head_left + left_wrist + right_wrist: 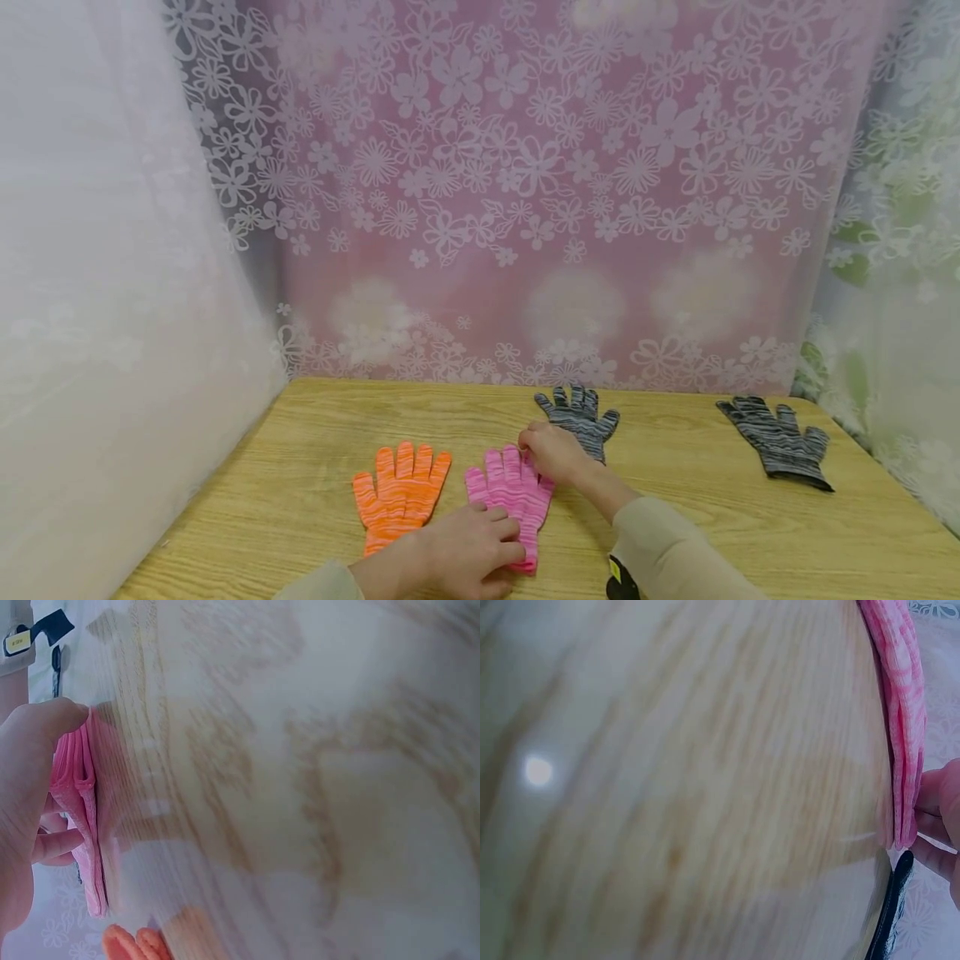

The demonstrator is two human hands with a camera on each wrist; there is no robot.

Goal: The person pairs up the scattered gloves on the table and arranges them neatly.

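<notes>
Pink yarn streaked with white makes up the pink glove (517,492), which lies flat on a wood-grain table (840,542), fingers pointing to the far edge and cuff toward a person in beige sleeves (675,542). Both bare hands are on the pink glove, one at each end. The left hand (480,546) rests over its cuff and palm with bent fingers, the thumb at the cuff's rim; whether the knit is pinched there or merely pressed, one cannot tell. The right hand (558,454) reaches across to the tips of the pink glove's fingers and touches them, and its views, too, leave unclear whether it has a tip between thumb and finger. Just left of the pink glove, an orange glove (405,492) is spread out the same way, its lower end partly behind the left wrist. Beyond the pink glove and to its right lies a grey glove (577,421) striped with black, partly hidden by the right hand. Well to the right of the pink glove is a second, matching one, a dark glove (783,446) with a black-edged cuff. Right of the pink glove and nearer the person, a black device (621,583) with a yellow label shows below the right sleeve. A mauve flowered curtain (525,167) hangs behind the pink glove.
</notes>
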